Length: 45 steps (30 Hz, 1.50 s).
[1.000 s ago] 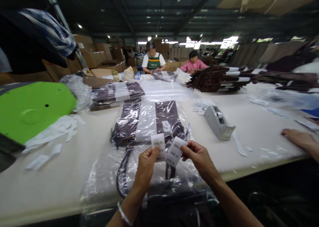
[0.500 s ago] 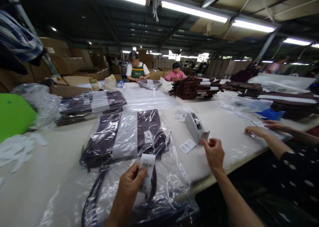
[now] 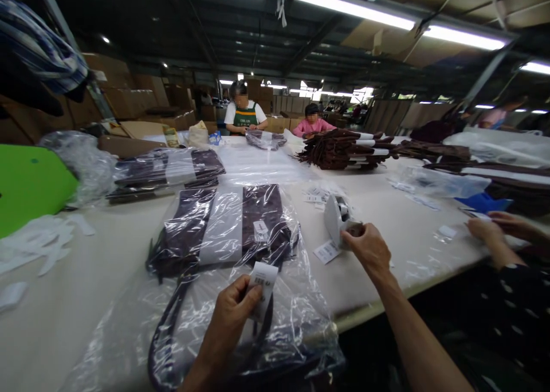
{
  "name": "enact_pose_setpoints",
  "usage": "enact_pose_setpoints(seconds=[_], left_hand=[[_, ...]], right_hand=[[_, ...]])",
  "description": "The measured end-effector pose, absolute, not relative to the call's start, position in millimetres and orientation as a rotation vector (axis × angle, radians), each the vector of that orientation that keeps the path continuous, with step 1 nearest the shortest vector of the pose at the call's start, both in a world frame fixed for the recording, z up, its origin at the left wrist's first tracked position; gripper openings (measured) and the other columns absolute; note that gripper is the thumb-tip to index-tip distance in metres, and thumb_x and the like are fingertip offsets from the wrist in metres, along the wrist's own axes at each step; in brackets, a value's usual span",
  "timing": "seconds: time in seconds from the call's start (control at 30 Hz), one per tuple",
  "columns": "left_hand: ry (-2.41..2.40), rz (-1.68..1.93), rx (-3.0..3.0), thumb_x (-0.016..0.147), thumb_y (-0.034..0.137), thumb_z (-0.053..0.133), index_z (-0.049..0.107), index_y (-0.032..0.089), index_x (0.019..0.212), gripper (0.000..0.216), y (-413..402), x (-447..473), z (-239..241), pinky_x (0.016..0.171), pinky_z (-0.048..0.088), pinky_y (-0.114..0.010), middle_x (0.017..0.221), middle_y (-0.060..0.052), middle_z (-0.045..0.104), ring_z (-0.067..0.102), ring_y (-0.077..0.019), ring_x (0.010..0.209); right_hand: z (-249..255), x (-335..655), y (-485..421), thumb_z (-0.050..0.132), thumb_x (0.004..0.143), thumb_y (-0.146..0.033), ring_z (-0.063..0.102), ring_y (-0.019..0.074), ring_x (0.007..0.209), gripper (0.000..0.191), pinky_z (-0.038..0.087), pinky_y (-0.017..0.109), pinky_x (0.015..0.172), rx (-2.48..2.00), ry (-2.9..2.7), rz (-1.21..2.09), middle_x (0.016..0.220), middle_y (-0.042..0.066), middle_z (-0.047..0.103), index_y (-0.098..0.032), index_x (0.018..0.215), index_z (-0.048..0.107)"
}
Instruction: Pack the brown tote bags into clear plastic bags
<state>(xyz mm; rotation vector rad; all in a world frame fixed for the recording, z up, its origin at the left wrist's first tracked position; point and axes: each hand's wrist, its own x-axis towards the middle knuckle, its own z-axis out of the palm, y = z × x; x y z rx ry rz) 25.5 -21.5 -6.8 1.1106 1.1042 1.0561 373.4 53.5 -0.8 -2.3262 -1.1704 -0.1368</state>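
My left hand pinches a white barcode label over a clear plastic bag that holds a dark brown and white striped tote. My right hand is closed at the front end of a grey tape dispenser; I cannot make out anything held in its fingers. A second barcode label lies on the white table just left of that hand.
A stack of bagged totes lies behind, more dark totes are piled far right. A green shape and white paper strips sit at left. Another person's hands work at right; two people sit at the far end.
My right hand let go of one label, which now lies on the table, and went right to the tape dispenser. My left hand kept its label and dropped lower.
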Motion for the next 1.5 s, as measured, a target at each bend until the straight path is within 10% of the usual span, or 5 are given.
enact_pose_setpoints(seconds=[0.3,0.53,0.67,1.27,1.5], left_hand=[[1.005,1.059,1.003,0.074,0.049,0.075,0.065,0.014,0.092,0.04,-19.1,17.6,0.8,0.056,0.045,-0.022,0.076,-0.002,0.067,0.058,-0.0126,0.061],[0.998,1.113,1.032,0.077,0.043,0.074,0.065,0.015,0.093,0.033,-28.9,10.4,2.5,0.059,0.047,-0.022,0.081,-0.003,0.07,0.062,-0.014,0.066],[1.028,1.148,1.085,0.078,0.039,0.074,0.065,0.015,0.083,0.027,-34.3,3.5,7.8,0.058,0.044,-0.02,0.074,0.0,0.065,0.057,-0.0112,0.064],[0.845,1.012,0.932,0.077,0.046,0.076,0.065,0.013,0.091,0.038,-26.9,-19.9,2.3,0.054,0.036,-0.018,0.069,0.002,0.058,0.049,-0.0068,0.057],[0.684,0.779,0.812,0.07,0.049,0.08,0.067,0.01,0.087,0.044,-31.6,-15.7,6.8,0.049,0.033,-0.02,0.064,0.003,0.054,0.044,-0.0059,0.049]], right_hand=[[-22.3,352.0,32.2,0.057,0.076,-0.07,0.059,0.034,0.094,0.069,0.045,0.044,0.078,-2.001,-1.242,-0.27,0.104,0.019,0.063,-0.011,0.112,0.057],[41.6,218.6,-29.1,0.062,0.091,-0.032,0.065,0.0231,0.091,0.01,0.05,0.038,0.086,-1.176,-1.793,0.095,0.093,0.005,0.071,-0.026,0.093,0.069],[32.6,174.3,-36.9,0.07,0.086,-0.034,0.062,0.026,0.109,0.026,0.049,0.042,0.096,-1.044,-1.971,0.281,0.111,0.007,0.071,-0.027,0.111,0.069],[41.6,176.6,-40.8,0.061,0.091,-0.039,0.067,0.0182,0.078,0.02,0.052,0.029,0.073,-1.113,-1.922,0.988,0.082,0.001,0.073,-0.023,0.085,0.073],[55.1,179.9,-30.6,0.073,0.085,-0.029,0.056,0.0206,0.119,0.037,0.045,0.037,0.102,-0.768,-2.232,0.677,0.125,0.005,0.063,-0.032,0.122,0.064]])
